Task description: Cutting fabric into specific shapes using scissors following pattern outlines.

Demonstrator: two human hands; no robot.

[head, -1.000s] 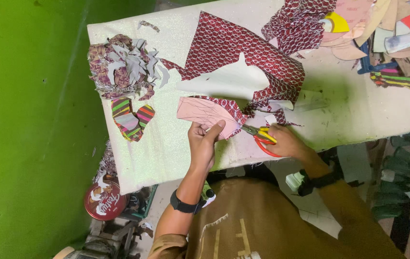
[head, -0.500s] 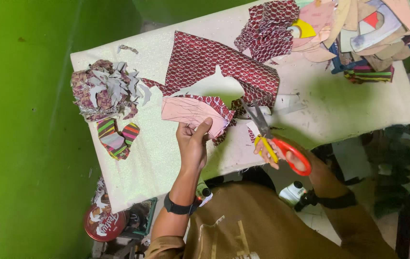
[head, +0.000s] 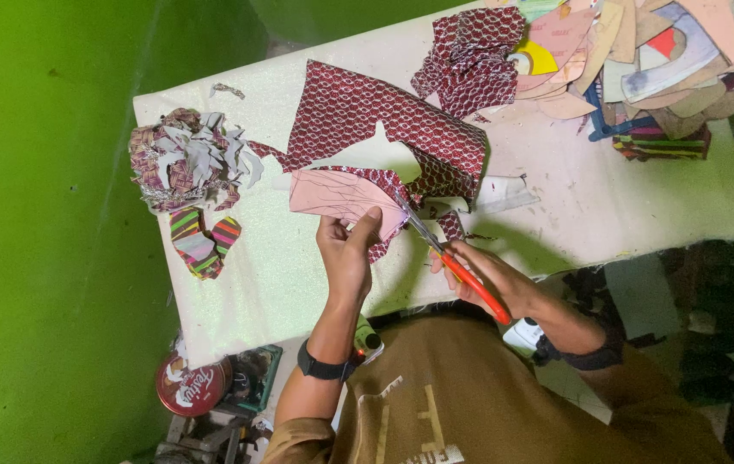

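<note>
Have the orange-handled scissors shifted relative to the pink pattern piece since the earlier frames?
Yes. The scissors now lie with their blades against the right edge of the pink pattern piece; half a second earlier they sat apart, further right.

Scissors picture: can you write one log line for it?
left hand: holds pink pattern piece | right hand: orange-handled scissors cutting red patterned fabric | table: scraps

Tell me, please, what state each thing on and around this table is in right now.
Left hand: gripping the pink pattern piece with fabric under it.
Right hand: closed on the orange-handled scissors.
Scissors: blades at the pattern's edge.
Red patterned fabric: lying flat, partly cut away.
Scrap pile: heaped loosely.
Striped piece: cut out, lying flat.
</note>
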